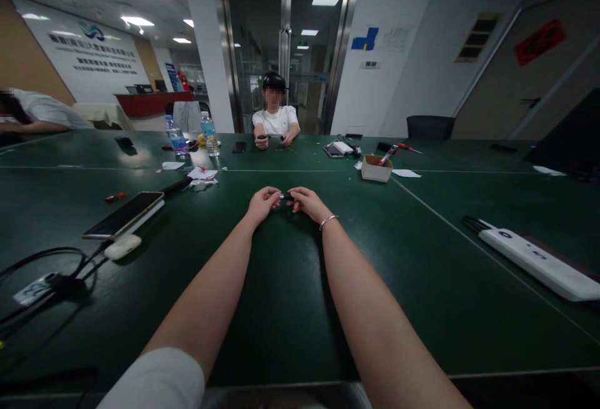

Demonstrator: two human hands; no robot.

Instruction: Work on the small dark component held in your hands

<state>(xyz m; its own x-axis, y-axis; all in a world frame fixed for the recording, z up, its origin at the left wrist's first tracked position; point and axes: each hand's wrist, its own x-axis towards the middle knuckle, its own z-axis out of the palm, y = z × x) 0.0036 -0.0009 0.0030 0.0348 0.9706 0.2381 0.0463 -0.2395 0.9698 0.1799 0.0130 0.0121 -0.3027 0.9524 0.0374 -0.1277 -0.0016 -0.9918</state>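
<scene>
My left hand [262,204] and my right hand [307,202] meet over the middle of the green table [281,284], fingers pinched. Between them is a small black and silver piece [285,196], too small to name. Its silver end points to my left fingertips, and my right fingers close on its black end. A bracelet [329,222] circles my right wrist. Bare tabletop lies just below both hands.
To the left are a phone [124,215], a white rounded case [122,247] and cables [77,274]. Farther off stand water bottles [209,134], a small box [376,169] and a seated person [276,121]. A long white device [539,259] lies at right.
</scene>
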